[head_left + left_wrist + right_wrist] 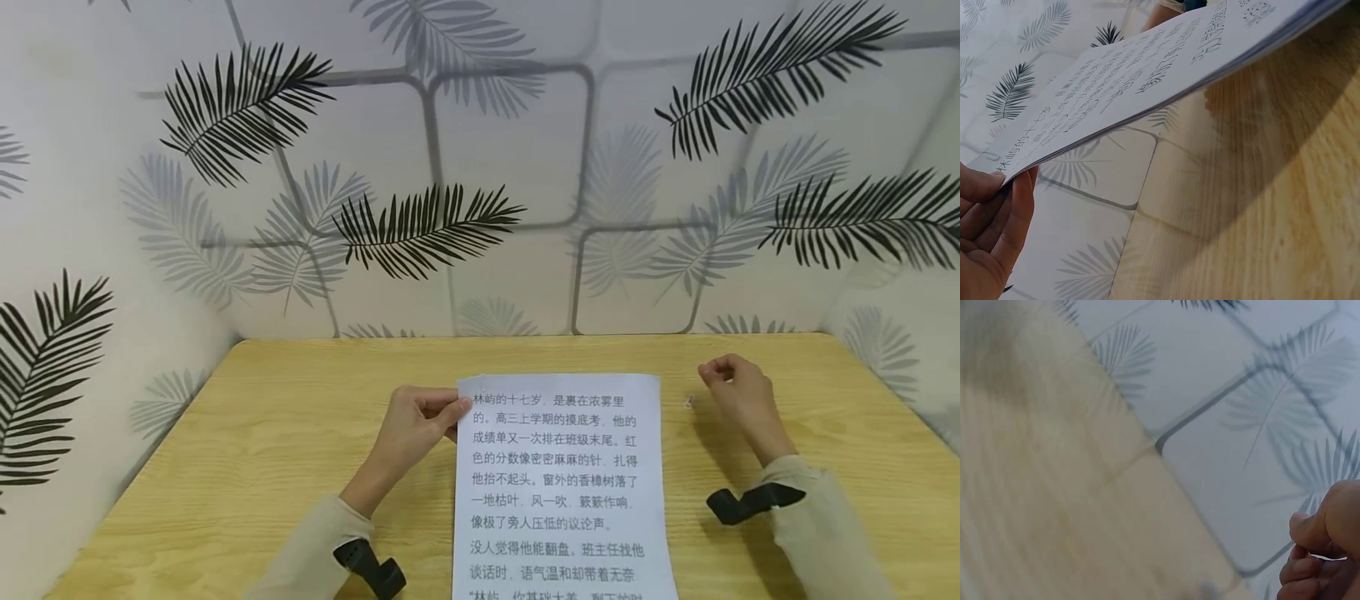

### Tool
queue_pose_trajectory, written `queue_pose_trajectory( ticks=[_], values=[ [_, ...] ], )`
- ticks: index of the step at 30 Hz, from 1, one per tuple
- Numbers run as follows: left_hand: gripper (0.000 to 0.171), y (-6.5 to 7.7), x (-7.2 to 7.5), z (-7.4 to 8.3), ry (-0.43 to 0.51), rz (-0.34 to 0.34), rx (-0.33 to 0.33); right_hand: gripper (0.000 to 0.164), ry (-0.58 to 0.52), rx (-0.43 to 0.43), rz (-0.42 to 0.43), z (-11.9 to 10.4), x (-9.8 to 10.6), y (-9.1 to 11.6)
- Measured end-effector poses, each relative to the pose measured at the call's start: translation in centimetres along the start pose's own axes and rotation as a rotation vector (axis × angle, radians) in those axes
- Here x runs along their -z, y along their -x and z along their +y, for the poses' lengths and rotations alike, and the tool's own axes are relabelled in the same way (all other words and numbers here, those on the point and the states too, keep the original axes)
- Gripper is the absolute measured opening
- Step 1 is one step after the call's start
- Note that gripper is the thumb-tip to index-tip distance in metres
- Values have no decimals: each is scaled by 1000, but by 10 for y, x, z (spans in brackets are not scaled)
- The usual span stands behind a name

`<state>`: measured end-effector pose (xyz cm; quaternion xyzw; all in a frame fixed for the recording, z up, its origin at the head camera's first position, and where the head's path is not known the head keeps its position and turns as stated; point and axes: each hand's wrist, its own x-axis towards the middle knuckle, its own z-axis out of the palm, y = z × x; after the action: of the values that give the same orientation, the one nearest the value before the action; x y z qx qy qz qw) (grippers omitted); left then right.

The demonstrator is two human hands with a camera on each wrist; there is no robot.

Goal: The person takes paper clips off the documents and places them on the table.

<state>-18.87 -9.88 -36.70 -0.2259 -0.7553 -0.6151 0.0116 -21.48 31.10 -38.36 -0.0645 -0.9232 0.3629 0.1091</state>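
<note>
My left hand pinches the upper left corner of a stack of printed paper sheets, thumb on top and fingers beneath. The left wrist view shows the stack's layered edge raised at a slant, with a small loop-shaped thing like a paper clip near the pinched corner. Right of the sheets, my right hand is held above the table, apart from the paper. Its fingers are curled with the thumb near the index finger, and nothing shows between them. Close by lies a tiny shiny thing, too small to identify.
The wood-grain table reaches back to a wall patterned with leaves and lines. Side walls stand at the left and right. A black strap mount sits on the right wrist, another on the left.
</note>
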Motion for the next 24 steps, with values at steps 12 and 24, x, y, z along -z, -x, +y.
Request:
queue_pose_trajectory(
  ticks=[12,24],
  values=[
    [16,-3,1,-4,6,24,52,20,-62,334,124,-111,9,9],
    [18,-3,2,-2,7,17,50,8,-85,545,28,-182,-25,28]
  ],
)
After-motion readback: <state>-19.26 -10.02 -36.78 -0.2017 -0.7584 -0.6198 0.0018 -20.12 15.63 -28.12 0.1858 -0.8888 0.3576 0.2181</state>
